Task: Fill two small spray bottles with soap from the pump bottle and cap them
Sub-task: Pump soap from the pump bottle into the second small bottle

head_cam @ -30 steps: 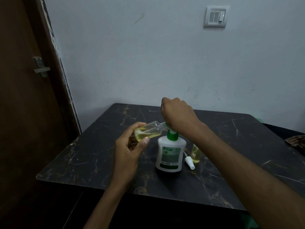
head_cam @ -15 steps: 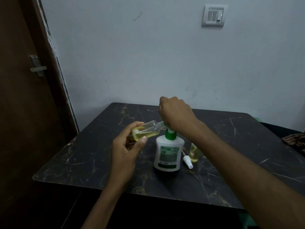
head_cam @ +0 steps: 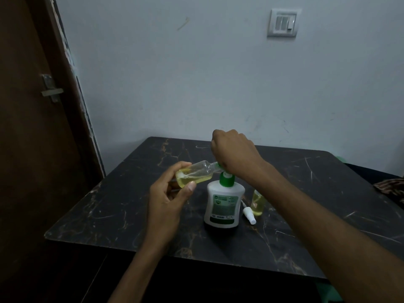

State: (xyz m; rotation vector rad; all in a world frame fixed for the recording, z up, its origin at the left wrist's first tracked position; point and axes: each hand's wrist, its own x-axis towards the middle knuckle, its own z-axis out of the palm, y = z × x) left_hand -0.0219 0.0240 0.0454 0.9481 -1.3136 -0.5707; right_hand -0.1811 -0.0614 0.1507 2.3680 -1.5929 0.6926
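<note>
- So far, the filling looks well advanced: the left hand (head_cam: 168, 200) pinches a small clear spray bottle (head_cam: 194, 174) between thumb and fingers, tipped nearly flat, its open mouth at the pump spout; yellow soap fills roughly the lower half.
- Just right of that hand stands the white pump bottle (head_cam: 224, 204) with its green collar, upright on the dark marble-patterned table (head_cam: 109, 215).
- Right of the pump bottle, under the right forearm, a white spray cap (head_cam: 249, 215) lies loose beside a second small bottle (head_cam: 258, 203), already yellow with soap and apparently uncapped.
- Farther back, the right hand (head_cam: 234, 152) is curled down over the pump head, pressing it.
- Left to do, by my reading: topping up, then capping both bottles.
</note>
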